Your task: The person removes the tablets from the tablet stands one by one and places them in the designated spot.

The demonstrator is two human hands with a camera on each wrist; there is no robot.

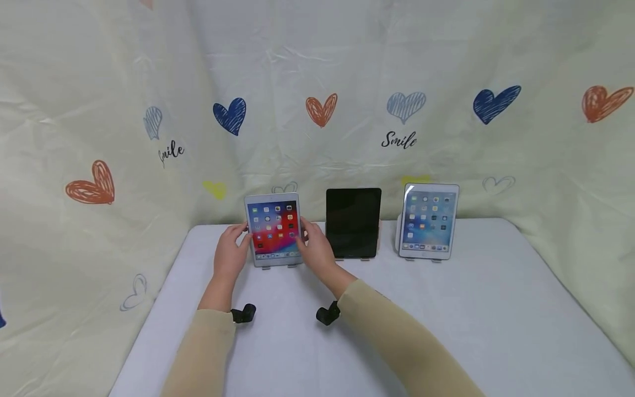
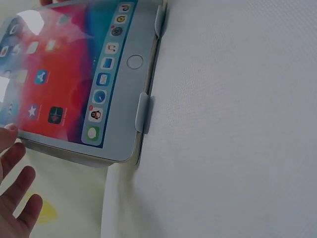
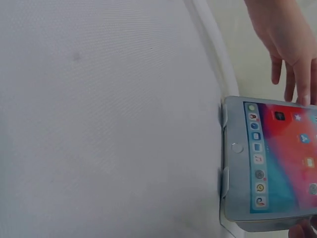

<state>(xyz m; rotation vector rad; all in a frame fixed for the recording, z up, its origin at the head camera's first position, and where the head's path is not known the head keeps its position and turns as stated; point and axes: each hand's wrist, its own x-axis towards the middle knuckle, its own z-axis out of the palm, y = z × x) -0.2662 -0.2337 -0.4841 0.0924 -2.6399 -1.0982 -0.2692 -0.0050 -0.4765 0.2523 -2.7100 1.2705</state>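
Observation:
A white tablet (image 1: 272, 229) with a red-and-blue home screen leans upright on a stand at the left of the table. My left hand (image 1: 230, 253) grips its left edge, thumb at the front. At the right edge my right hand (image 1: 317, 249) holds it, its thumb over the front and fingers reaching behind. In the left wrist view, the left hand (image 2: 17, 198) has its thumb at the tablet (image 2: 126, 89) edge and the other fingers spread beside it. The right wrist view has the tablet (image 3: 240, 173) sitting in two stand clips, with the right hand (image 3: 301, 231) mostly cut off.
Right of it stands a tablet with a black screen (image 1: 353, 223) on its own stand. Further right another white tablet (image 1: 429, 220) shows a blue home screen. A white cloth covers the table (image 1: 446, 320), and a curtain (image 1: 347, 49) with hearts hangs behind.

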